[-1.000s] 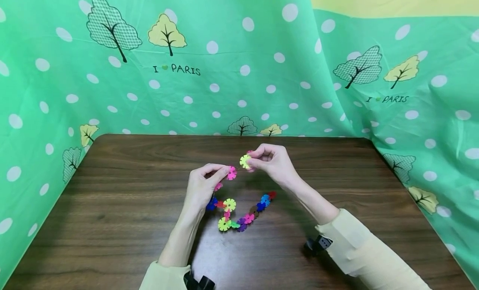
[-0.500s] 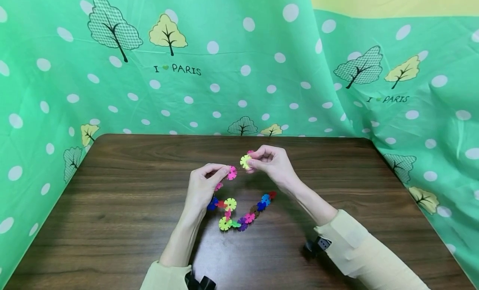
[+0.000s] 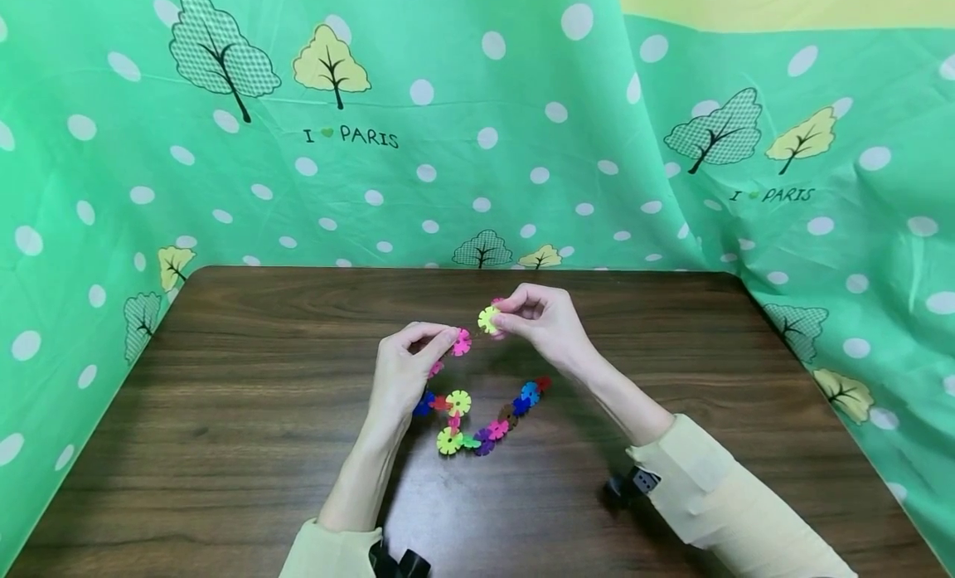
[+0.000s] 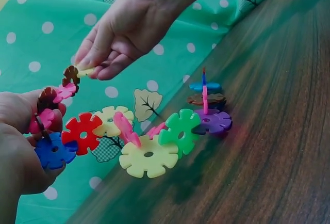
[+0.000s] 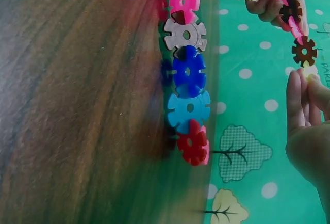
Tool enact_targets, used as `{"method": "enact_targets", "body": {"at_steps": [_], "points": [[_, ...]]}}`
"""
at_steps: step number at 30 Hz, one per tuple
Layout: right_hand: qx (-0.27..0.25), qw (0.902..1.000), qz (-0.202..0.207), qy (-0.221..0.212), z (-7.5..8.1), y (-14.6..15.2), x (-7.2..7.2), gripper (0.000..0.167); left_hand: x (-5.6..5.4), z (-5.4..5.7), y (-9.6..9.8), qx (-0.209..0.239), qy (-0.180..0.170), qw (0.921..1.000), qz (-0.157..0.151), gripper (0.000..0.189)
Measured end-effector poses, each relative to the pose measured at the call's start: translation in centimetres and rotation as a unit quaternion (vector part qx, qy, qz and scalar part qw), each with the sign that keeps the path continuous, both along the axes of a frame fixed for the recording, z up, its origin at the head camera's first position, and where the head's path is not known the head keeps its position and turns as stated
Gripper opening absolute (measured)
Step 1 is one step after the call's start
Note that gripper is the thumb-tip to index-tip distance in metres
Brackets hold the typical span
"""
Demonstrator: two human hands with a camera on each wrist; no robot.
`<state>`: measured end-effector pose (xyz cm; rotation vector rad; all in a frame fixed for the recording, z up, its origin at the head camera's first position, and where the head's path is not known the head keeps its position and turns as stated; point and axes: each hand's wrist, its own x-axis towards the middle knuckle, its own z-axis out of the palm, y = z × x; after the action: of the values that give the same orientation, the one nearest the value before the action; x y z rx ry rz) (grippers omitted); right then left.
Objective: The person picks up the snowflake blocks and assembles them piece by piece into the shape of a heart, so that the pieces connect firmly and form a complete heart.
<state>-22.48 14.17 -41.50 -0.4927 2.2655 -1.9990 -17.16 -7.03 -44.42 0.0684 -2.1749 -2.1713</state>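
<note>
A chain of slotted plastic snowflake discs curves between and below the two hands. My left hand (image 3: pixel 403 366) pinches the chain near a pink disc (image 3: pixel 462 342). With thumb and fingers, my right hand (image 3: pixel 540 323) pinches a yellow disc (image 3: pixel 488 319) at the chain's upper end. In the right wrist view, a brown disc (image 5: pixel 304 51) adjoins that yellow one. Beneath the left hand in its wrist view hang a blue disc (image 4: pixel 54 150) and a red disc (image 4: pixel 82 133). A green disc (image 4: pixel 180 133) and a purple disc (image 4: pixel 213 122) follow. Fingers hide some links.
The chain's lower part runs over the dark wooden table (image 3: pixel 224 445) to a red end disc (image 5: pixel 192 144). A green dotted cloth (image 3: pixel 448 130) hangs behind the table. Black wrist devices (image 3: pixel 632 487) sit at both sleeves.
</note>
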Motion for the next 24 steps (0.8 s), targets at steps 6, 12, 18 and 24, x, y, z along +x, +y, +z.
{"method": "enact_targets", "body": {"at_steps": [6, 12, 18, 24], "points": [[0.008, 0.9994, 0.004, 0.033, 0.4, 0.1, 0.0, 0.017, 0.1, 0.3, -0.1, 0.000, 0.033, 0.9994, -0.006, 0.012], [-0.032, 0.9992, 0.022, 0.008, 0.5, 0.5, 0.0, 0.021, 0.1, 0.7, -0.2, -0.005, 0.043, 0.9989, -0.017, 0.013], [0.002, 0.9992, 0.027, 0.030, 0.7, 1.0, -0.1, 0.014, 0.3, 0.9, -0.1, -0.010, 0.041, 0.9981, -0.045, 0.016], [0.025, 0.9984, 0.027, 0.043, 0.8, 1.4, -0.2, 0.013, 0.3, 0.8, 0.0, 0.010, 0.048, 0.9960, -0.075, 0.018]]}}
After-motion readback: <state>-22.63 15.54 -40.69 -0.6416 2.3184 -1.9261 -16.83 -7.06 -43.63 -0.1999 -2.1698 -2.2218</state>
